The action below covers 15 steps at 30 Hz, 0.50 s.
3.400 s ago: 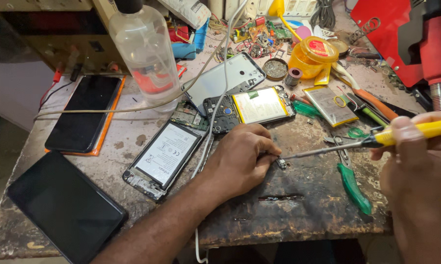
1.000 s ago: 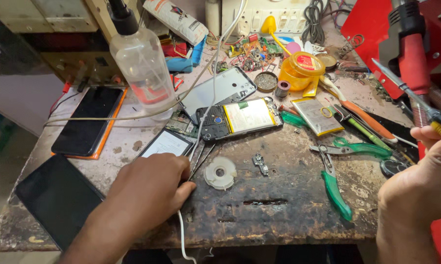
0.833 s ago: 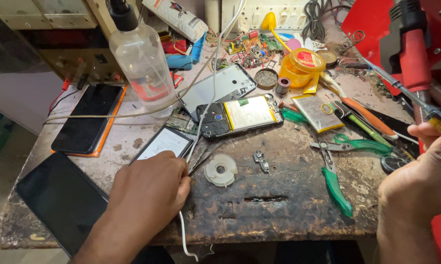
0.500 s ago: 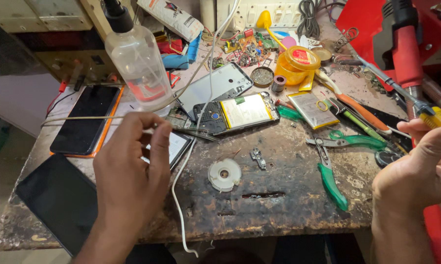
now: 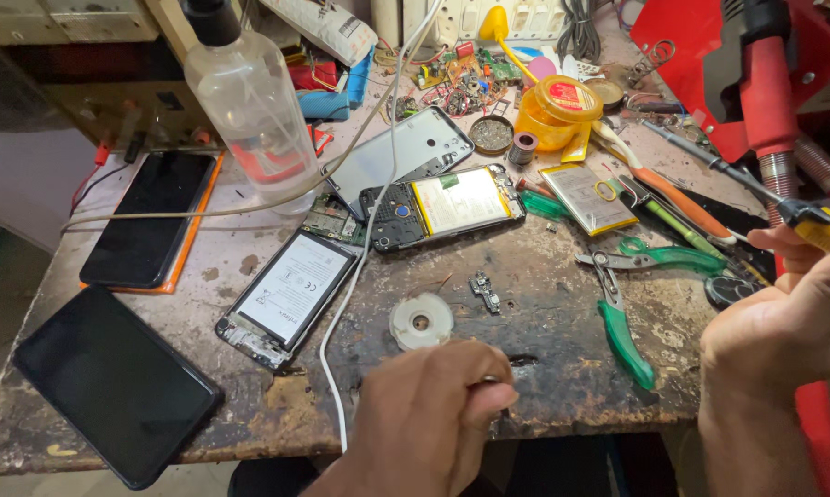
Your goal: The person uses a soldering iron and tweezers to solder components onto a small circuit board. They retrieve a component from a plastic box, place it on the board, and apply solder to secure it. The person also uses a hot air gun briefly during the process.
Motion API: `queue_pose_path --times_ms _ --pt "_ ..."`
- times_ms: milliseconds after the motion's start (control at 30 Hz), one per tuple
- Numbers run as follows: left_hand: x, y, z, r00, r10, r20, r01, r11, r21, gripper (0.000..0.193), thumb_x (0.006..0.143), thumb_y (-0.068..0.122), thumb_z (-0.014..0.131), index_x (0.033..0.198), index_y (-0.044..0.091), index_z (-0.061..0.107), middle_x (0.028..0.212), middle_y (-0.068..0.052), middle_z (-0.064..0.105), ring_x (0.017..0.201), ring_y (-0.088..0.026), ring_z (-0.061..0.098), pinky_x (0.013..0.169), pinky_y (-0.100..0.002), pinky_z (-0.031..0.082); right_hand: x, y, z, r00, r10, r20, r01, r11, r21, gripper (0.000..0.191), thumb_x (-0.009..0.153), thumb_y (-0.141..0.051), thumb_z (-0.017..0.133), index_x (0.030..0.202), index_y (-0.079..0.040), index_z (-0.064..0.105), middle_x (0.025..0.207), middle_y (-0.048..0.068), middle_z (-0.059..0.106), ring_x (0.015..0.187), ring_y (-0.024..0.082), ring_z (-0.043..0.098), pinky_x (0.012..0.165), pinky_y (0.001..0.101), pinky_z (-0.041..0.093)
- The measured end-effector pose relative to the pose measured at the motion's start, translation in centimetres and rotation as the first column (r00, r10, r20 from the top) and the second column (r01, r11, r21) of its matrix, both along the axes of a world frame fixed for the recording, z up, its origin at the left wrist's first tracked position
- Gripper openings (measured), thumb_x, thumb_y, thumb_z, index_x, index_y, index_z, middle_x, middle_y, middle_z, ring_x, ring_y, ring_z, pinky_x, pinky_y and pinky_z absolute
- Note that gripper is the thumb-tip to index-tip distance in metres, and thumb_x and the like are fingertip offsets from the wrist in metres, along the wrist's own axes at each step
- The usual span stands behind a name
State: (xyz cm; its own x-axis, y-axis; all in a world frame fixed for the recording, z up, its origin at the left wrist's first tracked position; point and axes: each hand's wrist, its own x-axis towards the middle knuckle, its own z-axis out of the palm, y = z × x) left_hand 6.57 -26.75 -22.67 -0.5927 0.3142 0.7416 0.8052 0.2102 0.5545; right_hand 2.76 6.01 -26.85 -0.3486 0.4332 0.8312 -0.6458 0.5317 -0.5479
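Left hand — curled, fingertips pinched on something too small to tell, lower centre; right hand grips yellow-handled screwdriver — near white plastic disc.

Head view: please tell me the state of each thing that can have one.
Opened phone: back off, battery showing.
Back cover: detached, lying flat.
Clear bottle: upright, capped.
Green pliers: jaws open, lying flat.
Left hand: closed.
Right hand: gripping yellow-handled tool.
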Motion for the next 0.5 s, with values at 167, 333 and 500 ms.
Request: queue_pose_path --times_ms 167,333,500 --pt "-0.2 -0.7 1.0 0.964 -0.130 0.233 0.156 0.983 -0.096 0.023 0.098 0.014 0.073 0.115 0.004 0.061 0.097 -0.015 0.072 0.087 -0.033 0.075 0.072 -0.039 0.057 -0.3 0.5 -0.5 1.000 0.015 0.009 -0.015 1.000 -0.003 0.025 0.124 -0.023 0.051 0.124 0.002 0.054 0.107 0.007 0.059 0.092 0.016 0.066 0.091 0.0288 0.059" --pt "-0.9 -1.4 1.4 0.806 -0.223 0.548 0.293 0.955 -0.043 0.021 0.098 0.015 0.067 0.115 0.003 0.062 0.095 -0.013 0.072 0.089 -0.022 0.077 0.077 -0.034 0.060 -1.6 1.1 -0.6 0.997 0.073 0.040 -0.073 0.997 -0.015 0.024 0.124 -0.022 0.051 0.124 0.001 0.054 0.107 0.006 0.059 0.091 0.016 0.066 0.090 0.0286 0.060" --pt "-4.3 -2.2 2.6 0.895 -0.173 0.410 0.134 0.983 0.122 0.020 0.105 0.015 0.062 0.118 0.001 0.057 0.107 -0.008 0.073 0.100 -0.015 0.076 0.088 -0.030 0.062 -3.0 0.4 3.3 0.952 0.201 0.231 -0.210 0.978 0.012 0.023 0.124 -0.022 0.051 0.125 0.001 0.054 0.106 0.006 0.059 0.090 0.015 0.067 0.089 0.0285 0.060"
